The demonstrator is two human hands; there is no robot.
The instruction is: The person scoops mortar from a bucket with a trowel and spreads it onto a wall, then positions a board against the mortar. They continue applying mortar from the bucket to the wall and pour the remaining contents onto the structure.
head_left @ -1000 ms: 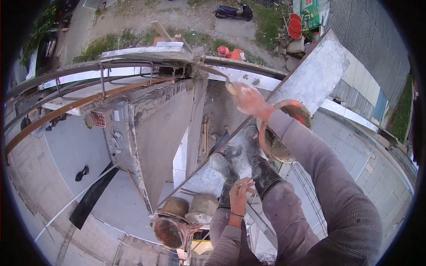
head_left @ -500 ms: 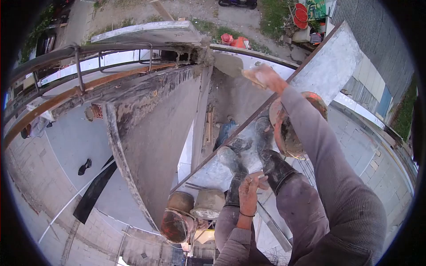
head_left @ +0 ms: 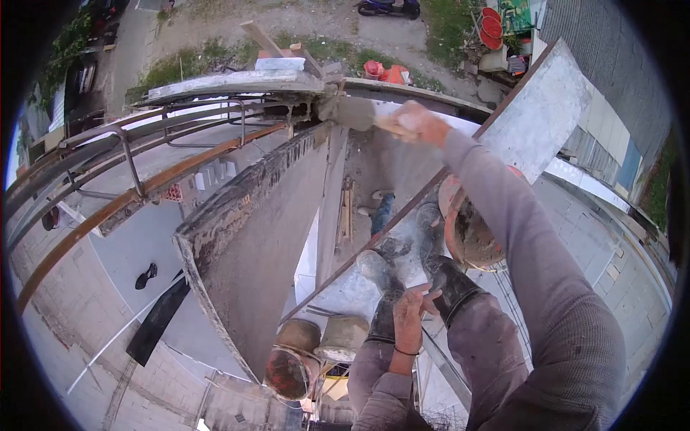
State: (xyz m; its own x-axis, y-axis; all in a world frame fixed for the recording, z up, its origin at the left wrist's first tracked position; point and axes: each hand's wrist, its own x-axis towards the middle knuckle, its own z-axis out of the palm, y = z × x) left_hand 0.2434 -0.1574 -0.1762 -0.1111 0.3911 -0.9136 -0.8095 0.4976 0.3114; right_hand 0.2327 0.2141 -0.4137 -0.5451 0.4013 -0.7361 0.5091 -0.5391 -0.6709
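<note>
- A pale, spattered plank (head_left: 539, 108) is running diagonally beneath the person.
- Dark, dusty boots (head_left: 454, 284) are standing on it.
- Thin dark strips (head_left: 323, 311) are lying across its lower part, near some buckets (head_left: 345, 337).

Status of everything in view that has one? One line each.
Right hand: closed, gripping
Trowel: held in that hand
Left hand: fingers bent, contents unclear
Bucket by boots: open, partly filled
Boots: worn, dusty
Scooter: upright, cut off by frame
</note>
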